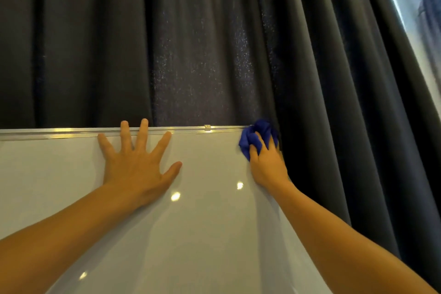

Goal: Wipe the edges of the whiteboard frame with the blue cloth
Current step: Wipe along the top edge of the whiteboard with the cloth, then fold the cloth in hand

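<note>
Dark curtain (214,43) behind; blue cloth (254,137) bunched at whiteboard frame (71,133) corner

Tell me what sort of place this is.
Probably an office or meeting room, though little shows. A large whiteboard with a metal frame stands before dark floor-length curtains, and a window at the right shows tall buildings outside.

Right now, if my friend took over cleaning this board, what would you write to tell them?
Left hand: open, spread flat on the whiteboard, fingers reaching the top frame.
Right hand: holding the bunched blue cloth against the top right corner.
How much has been wiped cannot be told.
Left: likely the right edge down; the bottom is out of view. A dark curtain hangs behind.
</note>
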`<state>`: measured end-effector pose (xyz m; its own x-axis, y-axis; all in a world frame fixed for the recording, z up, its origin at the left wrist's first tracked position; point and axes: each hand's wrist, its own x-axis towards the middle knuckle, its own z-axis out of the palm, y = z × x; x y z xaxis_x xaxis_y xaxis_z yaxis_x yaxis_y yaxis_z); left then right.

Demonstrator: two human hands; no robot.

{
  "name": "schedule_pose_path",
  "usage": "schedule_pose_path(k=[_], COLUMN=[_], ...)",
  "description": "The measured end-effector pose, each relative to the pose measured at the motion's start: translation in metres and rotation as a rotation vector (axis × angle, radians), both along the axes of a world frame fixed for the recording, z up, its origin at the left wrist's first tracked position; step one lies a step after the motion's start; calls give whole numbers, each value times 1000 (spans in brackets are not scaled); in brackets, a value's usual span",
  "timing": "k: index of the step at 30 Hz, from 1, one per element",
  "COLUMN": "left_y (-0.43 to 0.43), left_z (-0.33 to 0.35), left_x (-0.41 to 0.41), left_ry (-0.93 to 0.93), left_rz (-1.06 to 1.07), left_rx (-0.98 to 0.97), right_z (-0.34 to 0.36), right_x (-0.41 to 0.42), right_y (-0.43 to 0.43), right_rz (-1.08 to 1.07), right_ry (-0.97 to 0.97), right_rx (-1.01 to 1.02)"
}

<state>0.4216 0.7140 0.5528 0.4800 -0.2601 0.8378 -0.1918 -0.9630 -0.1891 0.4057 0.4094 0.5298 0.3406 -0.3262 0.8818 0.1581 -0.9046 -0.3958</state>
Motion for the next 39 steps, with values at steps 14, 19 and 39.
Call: schedule_pose_path(k=[14, 19, 39], left_y=[-77, -71, -90], left_z=[-133, -185, -317], left_x=[-124, -178, -378], left_ry=[497, 1220, 1676], left_rz=[-789, -1081, -1472], left_rx=[-143, -632, -277], right_z=[-155, -221, -345], right_x=[-158, -249, -553], right_y=[79, 170, 151], right_rz=[-278, -175, 317], right_ry=[678, 589, 183], right_rx=[-27, -197, 1221])
